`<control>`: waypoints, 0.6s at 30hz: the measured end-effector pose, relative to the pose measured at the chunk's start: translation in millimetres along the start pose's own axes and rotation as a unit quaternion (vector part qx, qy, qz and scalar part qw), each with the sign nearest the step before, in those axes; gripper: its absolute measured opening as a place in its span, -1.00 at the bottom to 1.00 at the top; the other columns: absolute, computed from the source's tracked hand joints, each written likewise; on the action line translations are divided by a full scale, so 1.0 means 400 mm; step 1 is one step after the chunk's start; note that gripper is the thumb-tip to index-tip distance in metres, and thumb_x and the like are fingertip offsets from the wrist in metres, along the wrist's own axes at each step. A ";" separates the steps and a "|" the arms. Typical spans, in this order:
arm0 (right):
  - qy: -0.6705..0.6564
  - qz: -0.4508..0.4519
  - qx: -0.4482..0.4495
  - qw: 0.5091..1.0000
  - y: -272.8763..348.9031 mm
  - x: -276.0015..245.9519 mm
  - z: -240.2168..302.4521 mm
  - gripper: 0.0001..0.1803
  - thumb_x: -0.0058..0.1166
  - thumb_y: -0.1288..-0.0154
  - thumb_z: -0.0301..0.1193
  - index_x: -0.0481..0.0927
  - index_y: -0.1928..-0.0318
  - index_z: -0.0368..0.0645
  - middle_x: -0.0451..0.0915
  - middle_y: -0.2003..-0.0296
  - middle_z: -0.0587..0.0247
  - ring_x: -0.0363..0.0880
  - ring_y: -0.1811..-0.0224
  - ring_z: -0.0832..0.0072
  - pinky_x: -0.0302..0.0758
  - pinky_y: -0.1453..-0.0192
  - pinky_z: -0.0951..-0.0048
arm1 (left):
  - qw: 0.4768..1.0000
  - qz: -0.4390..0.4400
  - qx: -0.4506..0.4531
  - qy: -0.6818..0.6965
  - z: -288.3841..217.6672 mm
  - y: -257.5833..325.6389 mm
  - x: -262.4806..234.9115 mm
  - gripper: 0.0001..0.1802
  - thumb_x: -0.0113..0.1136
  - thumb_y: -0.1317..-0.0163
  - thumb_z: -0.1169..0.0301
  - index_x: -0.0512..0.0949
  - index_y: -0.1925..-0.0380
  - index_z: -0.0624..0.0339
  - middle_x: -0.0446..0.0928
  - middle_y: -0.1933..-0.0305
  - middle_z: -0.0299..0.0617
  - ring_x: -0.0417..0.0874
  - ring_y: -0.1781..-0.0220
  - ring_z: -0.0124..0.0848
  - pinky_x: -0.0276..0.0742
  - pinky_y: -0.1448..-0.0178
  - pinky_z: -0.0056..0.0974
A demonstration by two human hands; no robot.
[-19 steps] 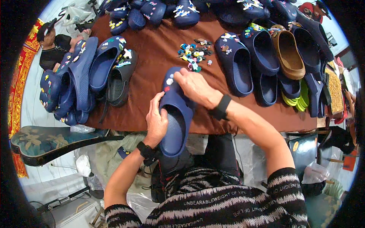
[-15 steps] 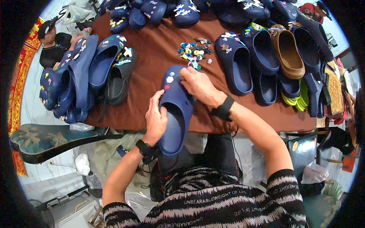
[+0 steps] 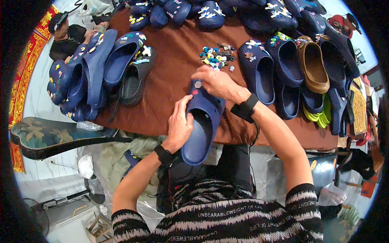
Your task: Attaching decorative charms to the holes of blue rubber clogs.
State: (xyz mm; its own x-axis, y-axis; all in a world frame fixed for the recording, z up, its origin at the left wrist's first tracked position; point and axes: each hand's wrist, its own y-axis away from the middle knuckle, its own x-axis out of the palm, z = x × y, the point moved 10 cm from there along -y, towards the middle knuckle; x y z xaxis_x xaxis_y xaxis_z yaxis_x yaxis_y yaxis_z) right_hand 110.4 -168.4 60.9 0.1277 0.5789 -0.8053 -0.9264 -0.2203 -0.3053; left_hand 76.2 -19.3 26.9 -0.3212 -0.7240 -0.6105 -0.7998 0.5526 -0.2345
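Note:
A blue foam clog [image 3: 198, 131] points its toe away from me at the table's near edge. My left hand [image 3: 179, 123] grips it along its left side, thumb at the opening. Over the toe, my right hand [image 3: 221, 84] has its fingers bent together, and whatever they pinch is hidden. Beside those fingers, a white charm [image 3: 197, 84] and a red charm [image 3: 195, 92] sit on the clog's upper. Just beyond the right hand lies a loose pile of small colourful shoe charms [image 3: 216, 56].
A brown cloth [image 3: 170, 48] covers the table. Decorated clogs [image 3: 121, 60] stand at left, more blue clogs [image 3: 259, 75] and a brown clog [image 3: 314, 67] at right, and several along the far edge. A stool [image 3: 60, 137] is at lower left. Another person [image 3: 71, 40] sits at far left.
My right hand has shifted over the toe, now covering its tip and the pale charm there. The view has moved slightly, and the left hand keeps its hold on the clog.

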 end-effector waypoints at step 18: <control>0.073 0.117 -0.019 0.990 -0.013 0.057 0.031 -0.78 0.01 -0.24 -0.57 0.42 0.08 -0.24 0.49 0.13 -0.15 0.60 0.10 -0.17 0.59 0.07 -0.05 | 1.000 -0.022 -0.005 -0.008 -0.012 0.016 -0.007 -0.42 0.00 -0.21 0.57 0.34 -0.29 0.05 0.43 -0.29 0.03 0.51 -0.26 0.10 0.48 -0.29 0.07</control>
State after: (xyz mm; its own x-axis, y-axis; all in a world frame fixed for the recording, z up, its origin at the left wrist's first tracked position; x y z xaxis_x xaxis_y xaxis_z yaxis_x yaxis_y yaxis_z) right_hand 113.8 -144.3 50.5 -0.0374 0.3896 -0.9202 -0.9229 -0.3666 -0.1177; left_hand 69.5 -15.9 30.8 -0.2768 -0.7408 -0.6120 -0.8180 0.5158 -0.2545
